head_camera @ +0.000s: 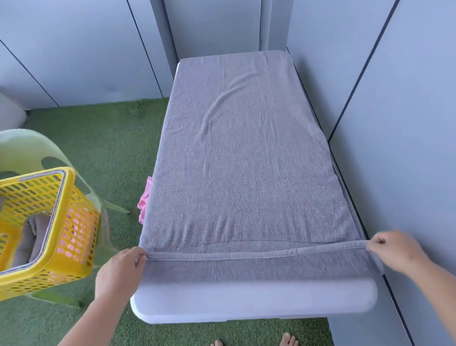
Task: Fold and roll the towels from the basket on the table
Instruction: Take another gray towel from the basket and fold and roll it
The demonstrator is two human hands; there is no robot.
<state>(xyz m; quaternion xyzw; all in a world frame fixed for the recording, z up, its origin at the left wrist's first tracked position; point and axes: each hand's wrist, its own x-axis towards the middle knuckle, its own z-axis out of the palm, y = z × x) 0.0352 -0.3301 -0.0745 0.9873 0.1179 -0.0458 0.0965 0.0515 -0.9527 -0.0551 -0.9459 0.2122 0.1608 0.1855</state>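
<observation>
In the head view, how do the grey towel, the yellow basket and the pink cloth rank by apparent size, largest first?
1. grey towel, covering most of the table.
2. yellow basket, cut off by the frame edge.
3. pink cloth, only a sliver showing.

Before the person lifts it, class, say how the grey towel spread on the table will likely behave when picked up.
Probably floppy: the grey towel lies wrinkled and moulds to the table edges. It would likely sag in the middle, since the left hand and right hand pinch only its near corners.
</observation>
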